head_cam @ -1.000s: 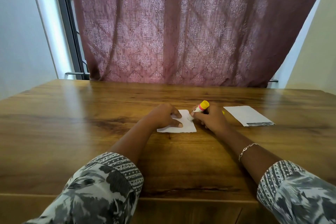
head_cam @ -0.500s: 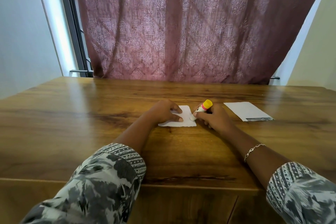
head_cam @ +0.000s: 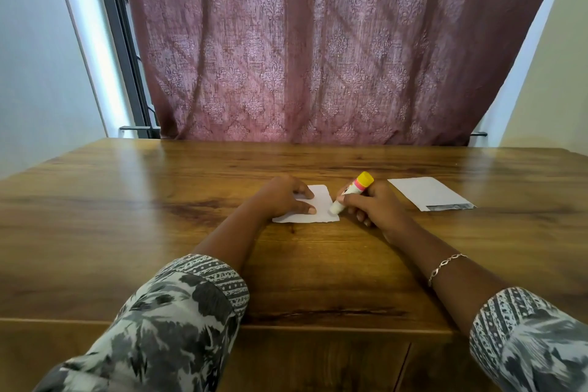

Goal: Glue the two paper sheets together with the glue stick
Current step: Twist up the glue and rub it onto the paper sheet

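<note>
On the wooden table [head_cam: 152, 232] a small white paper sheet [head_cam: 322, 200] lies flat near the middle, its near edge slightly ragged. The left hand [head_cam: 281, 197] rests on the left part of this sheet, thumb and forefinger stretched out flat and pressing it to the tabletop; the other fingers are hidden behind the hand. The right hand [head_cam: 377, 208] sits just beside the sheet's right edge, its fingers curled tightly round a glue stick [head_cam: 351, 192]. The stick is tilted, with its yellow end and pink band pointing up and away from the person, and its white lower end down at the sheet's right edge, touching the paper or very nearly so; whether glue shows on the paper cannot be made out. The two hands are apart, with the bare strip of the sheet between them. A second white paper sheet [head_cam: 426, 192] lies flat further to the right, clear of the right hand, with a grey strip along its near edge. A thin chain bracelet [head_cam: 445, 267] circles the right wrist, and both forearms come out of grey patterned sleeves [head_cam: 178, 312]. Behind the table hangs a dusky pink patterned curtain [head_cam: 318, 57], with a dark window frame [head_cam: 124, 41] at its left.
</note>
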A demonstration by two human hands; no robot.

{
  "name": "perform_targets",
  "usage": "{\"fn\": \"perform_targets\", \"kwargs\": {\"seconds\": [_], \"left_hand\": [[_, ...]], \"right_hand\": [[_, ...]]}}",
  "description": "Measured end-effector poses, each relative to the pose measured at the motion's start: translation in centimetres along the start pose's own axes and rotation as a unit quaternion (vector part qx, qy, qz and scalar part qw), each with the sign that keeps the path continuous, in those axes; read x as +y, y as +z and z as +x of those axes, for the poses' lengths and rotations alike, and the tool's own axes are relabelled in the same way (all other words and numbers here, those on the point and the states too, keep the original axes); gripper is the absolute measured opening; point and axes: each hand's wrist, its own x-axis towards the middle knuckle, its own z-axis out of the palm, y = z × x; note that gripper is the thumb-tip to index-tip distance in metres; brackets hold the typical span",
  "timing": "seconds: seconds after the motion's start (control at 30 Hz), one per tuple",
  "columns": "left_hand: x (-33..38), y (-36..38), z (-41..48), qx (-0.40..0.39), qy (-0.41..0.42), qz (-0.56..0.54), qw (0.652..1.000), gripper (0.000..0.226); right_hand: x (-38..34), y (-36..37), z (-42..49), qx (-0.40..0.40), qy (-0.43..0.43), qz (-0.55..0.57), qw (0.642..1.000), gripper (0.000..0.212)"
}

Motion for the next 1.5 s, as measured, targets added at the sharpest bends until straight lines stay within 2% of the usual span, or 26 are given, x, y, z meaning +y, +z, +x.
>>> {"fn": "perform_targets", "kwargs": {"seconds": [0.07,0.2,0.43,0.73,0.87,1.03,1.23,1.37,1.5], "left_hand": [[0.2,-0.2,-0.1,-0.01,0.009,0.031,0.999,0.042],[0.3,-0.7,-0.5,-0.046,0.016,0.094,0.994,0.041],[1.0,-0.8,-0.3,-0.038,0.014,0.209,0.977,0.045],[1.8,-0.1,-0.4,0.043,-0.029,0.31,0.949,0.049],[2.1,0.3,-0.4,0.057,-0.041,0.338,0.939,0.048],[2.2,0.3,-0.4,0.053,-0.04,0.32,0.945,0.047],[2.3,0.5,-0.4,0.053,-0.025,0.299,0.952,0.046],[2.2,0.7,-0.2,0.043,0.024,0.208,0.977,0.032],[1.9,0.8,0.1,0.033,0.024,0.16,0.986,0.029]], "right_hand": [[0.0,-0.3,0.2,0.01,0.016,0.05,0.999,0.007],[0.2,-0.6,0.6,0.023,0.035,0.1,0.994,0.019],[0.3,-0.7,0.8,0.054,0.04,0.132,0.989,0.002],[0.9,-0.3,1.7,0.069,0.04,0.082,0.993,0.024],[0.8,-0.1,1.8,0.075,0.036,-0.002,0.997,0.027],[0.6,0.3,2.1,0.074,0.017,-0.074,0.994,0.03],[0.4,0.5,2.6,0.074,0.013,-0.1,0.992,0.027],[0.4,0.6,2.8,0.07,0.009,-0.117,0.991,0.025],[0.5,0.6,2.8,0.07,0.008,-0.119,0.99,0.025]]}}
